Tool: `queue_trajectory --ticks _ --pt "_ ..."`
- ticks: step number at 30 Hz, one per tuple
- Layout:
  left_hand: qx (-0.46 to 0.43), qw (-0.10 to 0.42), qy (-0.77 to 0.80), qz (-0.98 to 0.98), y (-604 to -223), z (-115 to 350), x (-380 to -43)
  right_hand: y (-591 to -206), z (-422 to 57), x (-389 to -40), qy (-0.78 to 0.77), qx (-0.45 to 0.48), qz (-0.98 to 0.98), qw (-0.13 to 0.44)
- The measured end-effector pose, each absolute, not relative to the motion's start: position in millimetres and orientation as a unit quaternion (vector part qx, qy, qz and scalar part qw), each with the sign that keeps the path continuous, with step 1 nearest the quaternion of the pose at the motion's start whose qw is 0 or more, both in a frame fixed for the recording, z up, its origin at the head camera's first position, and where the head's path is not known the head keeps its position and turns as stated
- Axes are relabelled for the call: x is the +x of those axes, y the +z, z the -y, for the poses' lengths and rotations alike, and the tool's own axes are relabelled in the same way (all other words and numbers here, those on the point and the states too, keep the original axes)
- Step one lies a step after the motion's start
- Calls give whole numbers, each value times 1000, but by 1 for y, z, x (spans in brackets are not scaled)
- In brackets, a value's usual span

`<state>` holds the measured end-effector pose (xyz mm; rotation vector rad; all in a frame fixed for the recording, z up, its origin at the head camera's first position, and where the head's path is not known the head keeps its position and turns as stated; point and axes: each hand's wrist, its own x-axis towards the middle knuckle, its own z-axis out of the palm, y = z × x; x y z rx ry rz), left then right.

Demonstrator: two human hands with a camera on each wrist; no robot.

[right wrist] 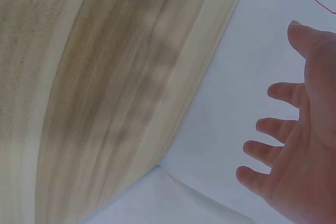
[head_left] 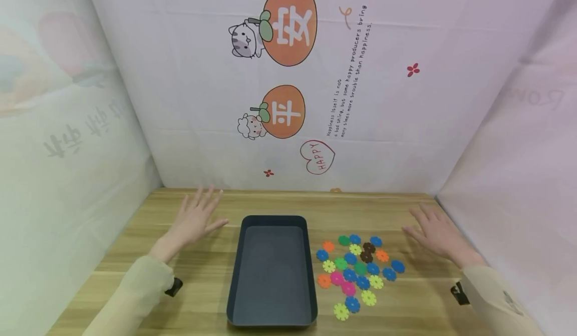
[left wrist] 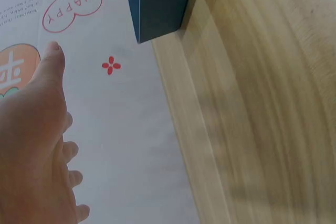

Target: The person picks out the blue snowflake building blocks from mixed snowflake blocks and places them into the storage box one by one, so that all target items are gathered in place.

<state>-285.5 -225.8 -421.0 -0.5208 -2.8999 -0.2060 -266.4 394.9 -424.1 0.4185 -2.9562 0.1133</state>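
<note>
My left hand [head_left: 193, 221] is held over the table to the left of a dark grey rectangular tray [head_left: 231, 296], its fingers spread and holding nothing. In the left wrist view the thumb [left wrist: 51, 69] points up beside the tray's corner [left wrist: 160, 9]. On the other side, my right hand [head_left: 437, 233] hovers with fingers apart, also without anything in it. Between the tray and that hand lie several flower-shaped plastic discs, among them a blue disc [head_left: 352, 304], a yellow disc [head_left: 341, 311], a pink disc [head_left: 348, 288], an orange disc [head_left: 324, 281] and a brown disc [head_left: 366, 257].
The wooden table [head_left: 203, 306] ends at a white printed cloth wall [head_left: 203, 140] behind. More white cloth stands along the left side [head_left: 58, 191] and the right side [head_left: 518, 191]. A black wrist strap piece [head_left: 460, 293] juts from the right sleeve.
</note>
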Motion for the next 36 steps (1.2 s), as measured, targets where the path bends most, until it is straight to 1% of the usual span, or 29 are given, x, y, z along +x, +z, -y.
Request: queue_trajectory --ticks 5,12,15,20,27,31,36 --pt "-207 114 -64 970 -427 216 -277 -425 -390 -259 56 157 983 72" --pt "-234 102 -79 964 -433 205 -269 -432 -385 -253 132 165 976 50" --pt "-245 105 -84 960 -435 201 -265 -434 -383 -250 154 172 972 38" --pt "-251 82 -94 960 -441 197 -255 -439 -380 -246 179 192 965 17" --pt "-263 48 -103 958 -452 193 -247 -446 -383 -242 201 250 947 14" --pt "-270 35 -102 957 -455 192 -247 -447 -384 -241 226 265 937 -15" --pt "-280 22 -107 954 -458 191 -249 -449 -382 -236 244 236 938 -69"
